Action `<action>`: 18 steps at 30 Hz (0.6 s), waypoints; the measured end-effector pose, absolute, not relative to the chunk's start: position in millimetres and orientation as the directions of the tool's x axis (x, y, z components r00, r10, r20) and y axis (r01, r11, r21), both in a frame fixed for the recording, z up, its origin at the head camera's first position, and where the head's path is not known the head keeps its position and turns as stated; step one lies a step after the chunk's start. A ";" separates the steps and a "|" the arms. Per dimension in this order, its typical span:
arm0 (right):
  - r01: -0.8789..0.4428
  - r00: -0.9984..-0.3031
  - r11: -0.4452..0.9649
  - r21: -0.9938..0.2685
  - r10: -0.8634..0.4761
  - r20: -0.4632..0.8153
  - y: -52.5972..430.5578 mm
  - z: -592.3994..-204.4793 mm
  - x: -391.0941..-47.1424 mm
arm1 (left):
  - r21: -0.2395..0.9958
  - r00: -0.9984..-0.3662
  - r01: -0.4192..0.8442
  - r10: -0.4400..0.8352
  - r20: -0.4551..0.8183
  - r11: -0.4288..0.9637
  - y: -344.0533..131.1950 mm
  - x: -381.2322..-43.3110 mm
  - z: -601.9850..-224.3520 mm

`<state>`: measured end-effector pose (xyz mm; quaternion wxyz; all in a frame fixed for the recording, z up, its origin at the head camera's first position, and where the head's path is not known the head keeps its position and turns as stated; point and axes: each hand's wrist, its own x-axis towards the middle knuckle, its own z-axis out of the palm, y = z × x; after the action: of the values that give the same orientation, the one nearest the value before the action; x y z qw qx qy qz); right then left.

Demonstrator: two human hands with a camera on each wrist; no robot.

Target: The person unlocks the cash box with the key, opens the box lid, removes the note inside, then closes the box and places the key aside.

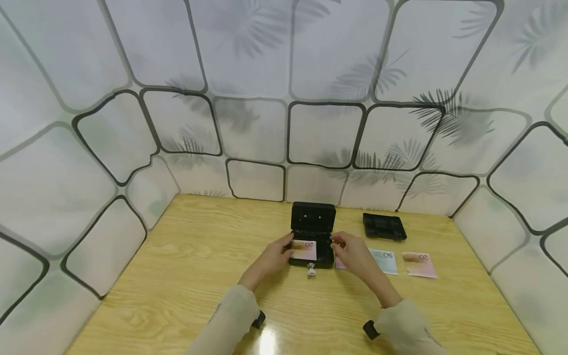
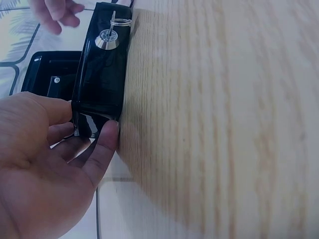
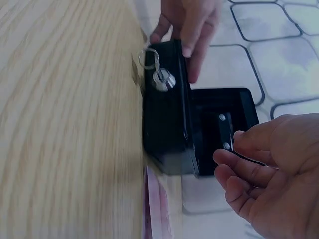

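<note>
A black cash box (image 1: 325,254) stands with its lid (image 1: 313,217) raised at the back. Inside, on the left, lies a pinkish 20 banknote (image 1: 304,250). A key with a ring (image 2: 119,22) sits in the lock (image 2: 106,40) on the box's front. My left hand (image 2: 55,154) grips the box's left end, thumb on one side and fingers on the other. By the box's right edge is my right hand (image 3: 274,169), its fingers loosely bent with nothing visible between them. A pink banknote (image 3: 157,206) lies beside the box, partly hidden under the right hand in the head view.
On the table to the right lie a bluish 50 banknote (image 1: 385,262) and another pinkish 20 banknote (image 1: 419,265). Behind them rests a black compartment tray (image 1: 384,227). A patterned fabric wall (image 1: 257,180) borders the wooden table (image 1: 199,246) at the back and sides.
</note>
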<state>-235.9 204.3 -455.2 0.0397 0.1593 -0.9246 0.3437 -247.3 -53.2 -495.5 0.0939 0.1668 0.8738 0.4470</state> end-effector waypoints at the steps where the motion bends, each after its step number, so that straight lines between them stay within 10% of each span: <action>1: -0.318 -0.947 0.713 -0.625 -0.274 0.169 200.6 -455.8 -236.1 | 0.812 -0.926 0.210 0.377 -0.014 0.545 -53.2 -247.1 -496.1; 18: -0.316 -0.946 0.776 -0.545 -0.301 0.121 159.0 -475.0 -246.6 | 0.798 -0.926 0.234 0.376 0.010 0.555 -53.9 -247.2 -501.4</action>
<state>-246.6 159.0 -475.0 0.0133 0.1637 -0.9423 0.2916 -247.2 -53.9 -501.4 0.0811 0.1738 0.8781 0.4384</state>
